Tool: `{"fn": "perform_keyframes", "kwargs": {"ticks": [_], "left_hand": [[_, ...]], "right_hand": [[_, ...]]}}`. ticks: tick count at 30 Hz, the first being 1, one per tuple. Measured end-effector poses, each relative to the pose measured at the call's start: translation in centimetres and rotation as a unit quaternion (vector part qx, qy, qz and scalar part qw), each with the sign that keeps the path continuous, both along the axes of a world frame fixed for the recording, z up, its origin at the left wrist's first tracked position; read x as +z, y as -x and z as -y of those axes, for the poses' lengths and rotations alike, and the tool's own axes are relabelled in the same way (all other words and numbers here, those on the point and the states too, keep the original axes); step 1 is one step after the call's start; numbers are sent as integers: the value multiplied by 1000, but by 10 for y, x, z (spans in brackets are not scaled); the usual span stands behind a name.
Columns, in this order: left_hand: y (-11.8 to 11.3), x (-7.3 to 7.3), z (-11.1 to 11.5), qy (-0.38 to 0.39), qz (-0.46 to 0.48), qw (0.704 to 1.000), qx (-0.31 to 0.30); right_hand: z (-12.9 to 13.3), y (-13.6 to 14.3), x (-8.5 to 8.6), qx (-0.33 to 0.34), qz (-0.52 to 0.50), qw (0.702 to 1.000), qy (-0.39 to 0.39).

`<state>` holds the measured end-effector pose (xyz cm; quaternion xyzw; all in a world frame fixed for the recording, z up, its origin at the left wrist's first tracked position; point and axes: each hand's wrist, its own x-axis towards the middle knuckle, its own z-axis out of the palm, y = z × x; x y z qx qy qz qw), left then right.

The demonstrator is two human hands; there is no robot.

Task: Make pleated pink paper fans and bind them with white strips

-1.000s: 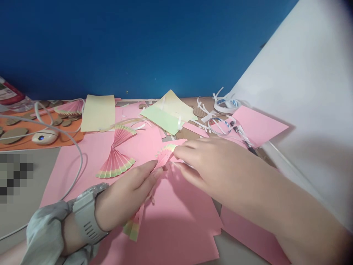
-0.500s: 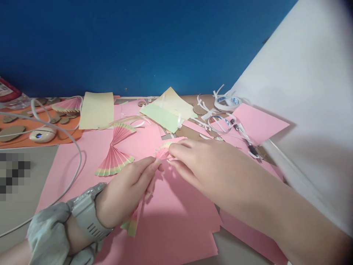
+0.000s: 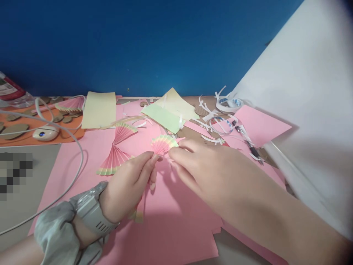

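Note:
Between my two hands is a pleated paper fan (image 3: 162, 144), pink with a pale yellow and green edge and small dark dots. My left hand (image 3: 135, 173), with a grey watch (image 3: 95, 211) on its wrist, pinches the fan's narrow middle. Below that hand another folded end of green-edged paper hangs down, partly hidden. My right hand (image 3: 193, 162) grips the fan's right edge, its fingertips closed on the paper. To the left, a second pleated paper fan (image 3: 117, 158) with two spread halves lies on pink paper sheets (image 3: 176, 228).
Behind lie a yellow sheet (image 3: 98, 110), a green sheet (image 3: 164, 117), tape rolls (image 3: 228, 104) and white paper strips. A pen (image 3: 249, 143) rests at right. At left are cardboard discs on orange paper (image 3: 63, 138), a white mouse-like device (image 3: 45, 133), a cable and a bottle (image 3: 12, 92).
The upper part of the held fan has spread wider and shows more of its pleats. The folded lower end has shifted slightly up and right. My view has turned a little left.

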<state>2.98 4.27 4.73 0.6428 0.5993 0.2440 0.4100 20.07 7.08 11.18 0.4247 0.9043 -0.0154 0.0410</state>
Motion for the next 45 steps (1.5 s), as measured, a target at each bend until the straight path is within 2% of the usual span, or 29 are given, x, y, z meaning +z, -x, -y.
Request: {"fn": "perform_keyframes", "kwargs": {"ticks": [4,15,35,39,45], "left_hand": [[0,-2,1,-35,-26,999,-22],[-1,-2,8,-32,-40,997,-52],[-5,-3,9,-27,-40,995,-85],[-5,-2,7,-9,-8,997,-75],[-7,-7,2,73,142,986,-48]], "right_hand": [[-1,1,0,-15,-11,1000,1],[-10,2,0,-41,-22,999,12],[-11,2,-8,-25,-8,1000,2],[-11,1,-7,-20,-7,1000,5],[-10,3,-1,-6,4,1000,22]]}}
